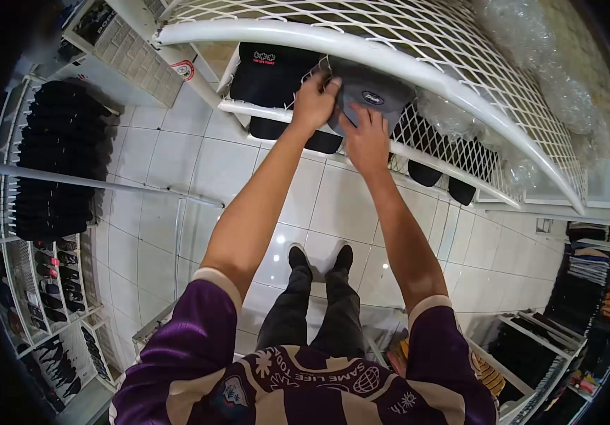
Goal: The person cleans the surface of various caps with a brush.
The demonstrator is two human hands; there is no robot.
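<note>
A grey cap-like cloth item (390, 86) with a dark oval badge lies on the white mesh rack at the top middle. At its left edge my left hand (314, 103) has its fingers closed on the cloth, though the fingertips are partly hidden. My right hand (367, 139) rests on its lower front, just under the badge, with the fingers spread and apart. Left of my left hand is a black cloth item (266, 78) with small white and red lettering.
White mesh shelving (454, 81) with a thick tubular rim curves overhead, clear plastic wrap (532, 57) above it. Black garments (60, 159) hang at left over shelves of shoes (57, 283). Folded clothes (588, 265) fill the right shelves. A metal rail (106, 182) crosses at left.
</note>
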